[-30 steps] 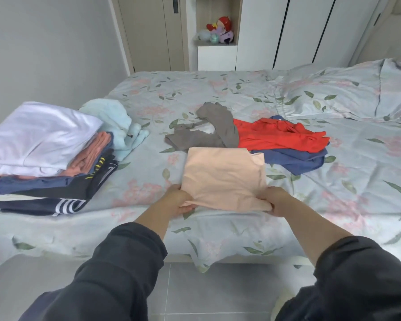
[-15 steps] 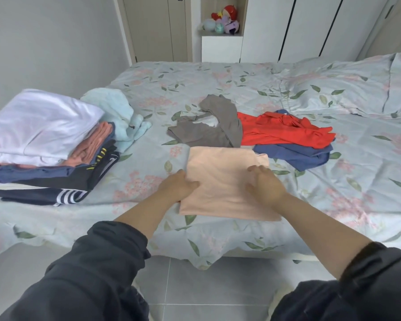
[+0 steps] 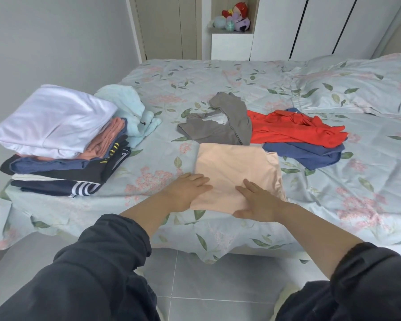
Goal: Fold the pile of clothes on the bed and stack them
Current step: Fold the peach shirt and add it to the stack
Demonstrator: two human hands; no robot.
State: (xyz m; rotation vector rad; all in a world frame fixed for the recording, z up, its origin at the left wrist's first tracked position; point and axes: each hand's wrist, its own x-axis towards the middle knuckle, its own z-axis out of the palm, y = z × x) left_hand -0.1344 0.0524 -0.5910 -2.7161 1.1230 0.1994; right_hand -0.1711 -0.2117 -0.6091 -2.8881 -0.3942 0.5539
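Hands lie flat on the near edge of the peach folded garment [image 3: 236, 169]. The left hand [image 3: 187, 190] covers its near left corner and the right hand [image 3: 258, 202] presses its near right part. Fingers of both are straight and slightly spread, gripping nothing.

The garment sits on the bed [image 3: 333, 205] close to the front edge, straight ahead of the person. It is a rough rectangle whose long axis runs away from the body.

The stack of folded clothes [image 3: 63, 158], topped by a white garment [image 3: 53, 117], stands well apart to the left, near the bed's left corner. The left hand is therefore the nearer one to it, and the peach piece would have to travel leftward over the sheet to reach it. By its look it is folded and smoothed, ready for lifting.

Beyond its far edge, a grey garment [image 3: 218, 128], a red garment [image 3: 292, 128] and a blue garment [image 3: 310, 156] lie unfolded, the grey one just beside that edge.
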